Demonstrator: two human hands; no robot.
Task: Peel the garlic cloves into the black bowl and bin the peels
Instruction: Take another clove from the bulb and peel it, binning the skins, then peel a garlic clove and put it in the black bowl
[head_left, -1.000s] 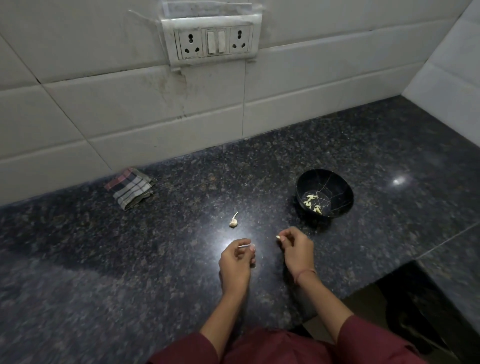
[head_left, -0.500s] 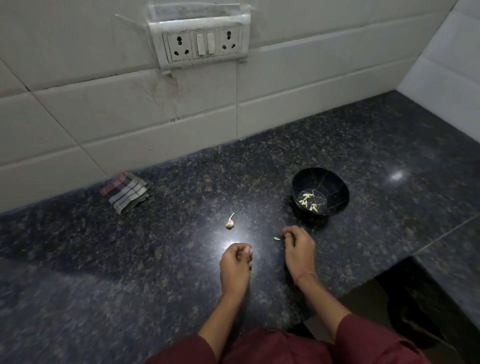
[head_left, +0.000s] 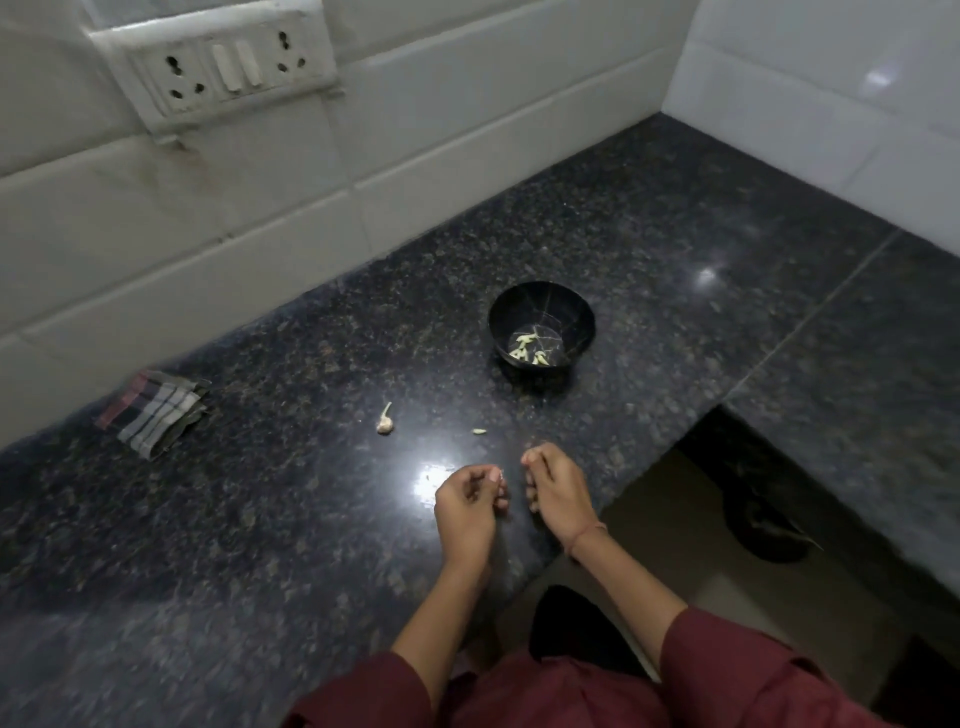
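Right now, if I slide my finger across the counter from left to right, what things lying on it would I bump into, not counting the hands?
cloth → clove → pale bit → bowl
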